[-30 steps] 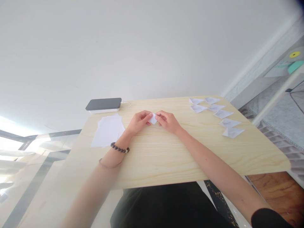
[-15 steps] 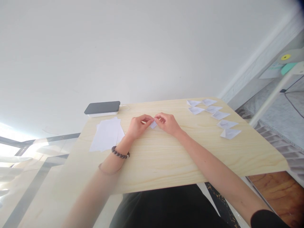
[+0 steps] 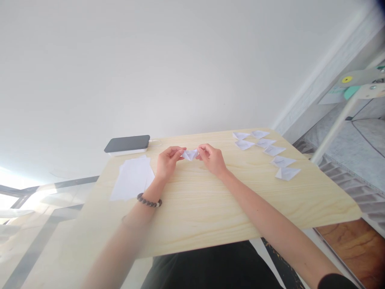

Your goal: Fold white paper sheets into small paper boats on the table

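Note:
A small folded white paper boat (image 3: pixel 190 155) is stretched between my two hands over the middle of the table. My left hand (image 3: pixel 169 161) pinches its left tip between thumb and fingers. At the opposite tip, my right hand (image 3: pixel 212 159) pinches it the same way. The paper's centre dips to a point, and both its ends lie partly under my fingertips. Several similar folded paper boats (image 3: pixel 273 150) sit at the right side of the table, and a stack of white paper sheets (image 3: pixel 132 178) lies left of my left hand.
A dark-topped phone on a white block (image 3: pixel 128 144) stands at the back left, with a white cable (image 3: pixel 155 141) attached. The pale wooden table (image 3: pixel 210 216) meets a white wall (image 3: pixel 180 72) behind. A light-coloured metal frame (image 3: pixel 337 124) rises past the table's right edge.
My hands have drawn apart, and the folded paper between them has spread wider into a boat shape. The view has shifted slightly.

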Motion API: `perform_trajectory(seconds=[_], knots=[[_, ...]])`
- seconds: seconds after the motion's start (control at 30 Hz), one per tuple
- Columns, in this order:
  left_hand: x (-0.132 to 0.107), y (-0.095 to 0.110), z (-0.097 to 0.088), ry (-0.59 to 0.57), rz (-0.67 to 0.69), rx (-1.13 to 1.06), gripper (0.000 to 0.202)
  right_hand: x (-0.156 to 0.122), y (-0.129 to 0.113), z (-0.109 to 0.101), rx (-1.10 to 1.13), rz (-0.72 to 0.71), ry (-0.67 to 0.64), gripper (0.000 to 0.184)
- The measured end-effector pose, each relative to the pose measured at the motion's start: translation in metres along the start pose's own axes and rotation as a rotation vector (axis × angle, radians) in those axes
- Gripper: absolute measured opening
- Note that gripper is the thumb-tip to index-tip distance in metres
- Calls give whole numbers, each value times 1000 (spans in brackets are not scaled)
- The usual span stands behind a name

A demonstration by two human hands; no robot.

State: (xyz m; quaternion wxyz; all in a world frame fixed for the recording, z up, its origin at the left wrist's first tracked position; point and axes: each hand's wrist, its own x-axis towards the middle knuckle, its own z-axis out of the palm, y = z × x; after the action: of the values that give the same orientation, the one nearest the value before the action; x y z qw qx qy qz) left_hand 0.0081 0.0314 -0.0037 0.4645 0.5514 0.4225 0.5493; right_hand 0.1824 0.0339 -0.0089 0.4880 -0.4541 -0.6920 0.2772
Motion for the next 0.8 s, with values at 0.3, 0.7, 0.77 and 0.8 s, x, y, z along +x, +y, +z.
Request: perform_trajectory(seconds=[0.3, 0.7, 0.77, 0.8], knots=[[0, 2, 1, -40, 84, -23, 10, -1, 1, 2, 124, 64, 90, 29], [-6, 6, -3, -210, 229, 696, 28, -3, 4, 3, -20, -66, -36, 22], [-5, 5, -3, -185, 220, 719, 30, -3, 4, 3, -58, -84, -64, 22], [-5, 4, -3, -178, 218, 723, 30, -4, 3, 3, -81, -95, -76, 22]])
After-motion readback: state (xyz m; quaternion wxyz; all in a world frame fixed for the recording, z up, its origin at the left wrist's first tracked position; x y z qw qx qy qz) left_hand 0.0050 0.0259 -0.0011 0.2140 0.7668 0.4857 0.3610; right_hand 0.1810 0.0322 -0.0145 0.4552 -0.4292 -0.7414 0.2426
